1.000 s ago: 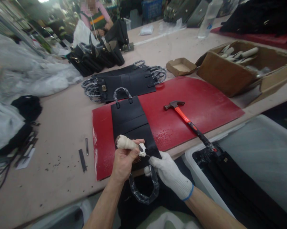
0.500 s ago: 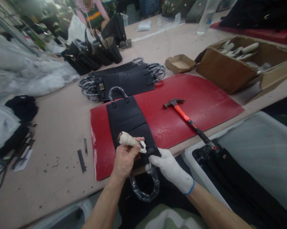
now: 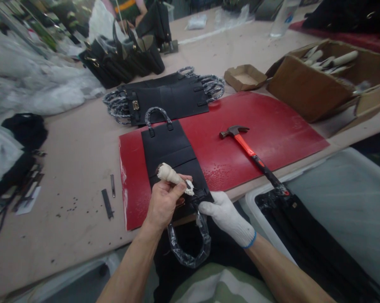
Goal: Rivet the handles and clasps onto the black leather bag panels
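My bare left hand is closed around a short white-taped tool with a dark brown upper end; its lower tip is hidden. The tool leans over the near end of a black bag panel. My right hand, in a white knit glove with a blue cuff, pinches that near end at the strap base. A plastic-wrapped handle loops below it, over the table edge. Under the panel lies a red mat. A claw hammer with an orange and black handle rests right of the panel.
Behind the panel is a stack of black panels with wrapped handles. A cardboard box of white-handled pieces and a small carton stand right. A white bin holds black material. Left lies a metal rod. Another person is at the back.
The camera view has tilted and shifted slightly, so the table items appear a little higher. Both hands keep their holds on the white-taped tool and the panel.
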Demonstrator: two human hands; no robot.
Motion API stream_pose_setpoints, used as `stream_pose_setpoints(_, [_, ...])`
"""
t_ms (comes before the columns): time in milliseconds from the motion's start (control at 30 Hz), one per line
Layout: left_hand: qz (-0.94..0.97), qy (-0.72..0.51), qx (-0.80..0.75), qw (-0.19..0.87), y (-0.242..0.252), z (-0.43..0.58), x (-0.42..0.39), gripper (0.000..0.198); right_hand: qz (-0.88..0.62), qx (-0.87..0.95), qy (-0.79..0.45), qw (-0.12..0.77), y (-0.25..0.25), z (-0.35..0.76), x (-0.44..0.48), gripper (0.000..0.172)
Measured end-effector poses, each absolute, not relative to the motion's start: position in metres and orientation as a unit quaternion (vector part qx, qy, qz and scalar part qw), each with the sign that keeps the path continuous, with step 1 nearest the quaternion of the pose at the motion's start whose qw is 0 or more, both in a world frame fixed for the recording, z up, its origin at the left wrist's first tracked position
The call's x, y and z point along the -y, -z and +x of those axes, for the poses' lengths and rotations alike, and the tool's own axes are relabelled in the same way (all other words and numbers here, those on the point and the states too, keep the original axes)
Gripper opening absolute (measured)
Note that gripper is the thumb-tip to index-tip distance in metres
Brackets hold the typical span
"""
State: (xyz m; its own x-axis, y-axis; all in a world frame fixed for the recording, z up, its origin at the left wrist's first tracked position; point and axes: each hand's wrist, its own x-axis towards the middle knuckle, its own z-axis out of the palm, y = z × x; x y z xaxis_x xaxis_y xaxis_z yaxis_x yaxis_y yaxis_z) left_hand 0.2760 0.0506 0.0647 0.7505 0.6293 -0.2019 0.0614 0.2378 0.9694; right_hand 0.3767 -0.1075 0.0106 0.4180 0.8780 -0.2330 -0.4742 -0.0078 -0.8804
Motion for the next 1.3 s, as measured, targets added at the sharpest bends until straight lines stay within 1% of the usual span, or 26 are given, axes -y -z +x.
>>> stream_pose_setpoints(167, [0.59, -0.171, -0.317, 0.723, -0.069, 0.273, -0.049, 0.041, -0.502, 0.205, -0.505, 0.672, -0.008, 0.376, 0.107, 0.044])
stream_pose_setpoints(367, [0.593, -0.18, -0.31, 0.721, -0.076, 0.273, -0.047, 0.04, -0.512, 0.211, -0.496, 0.669, -0.012, 0.374, 0.105, 0.048])
stream_pose_setpoints(433, [0.597, -0.182, -0.306, 0.719, -0.078, 0.273, -0.047, 0.04, -0.518, 0.21, -0.495, 0.665, -0.011, 0.373, 0.106, 0.048])
stream_pose_setpoints(533, [0.593, -0.175, -0.304, 0.725, -0.078, 0.273, -0.046, 0.041, -0.523, 0.207, -0.494, 0.663, -0.007, 0.371, 0.107, 0.041])
stream_pose_setpoints(633, [0.592, -0.192, -0.301, 0.722, -0.077, 0.273, -0.044, 0.036, -0.528, 0.198, -0.494, 0.662, -0.001, 0.37, 0.109, 0.038])
stream_pose_setpoints(800, [0.626, -0.19, -0.295, 0.696, -0.075, 0.277, -0.044, 0.029, -0.528, 0.18, -0.486, 0.673, 0.0, 0.369, 0.106, 0.045])
stream_pose_setpoints(1300, [0.663, -0.205, -0.298, 0.656, -0.067, 0.291, -0.056, 0.026, -0.529, 0.154, -0.479, 0.684, -0.013, 0.373, 0.087, 0.044])
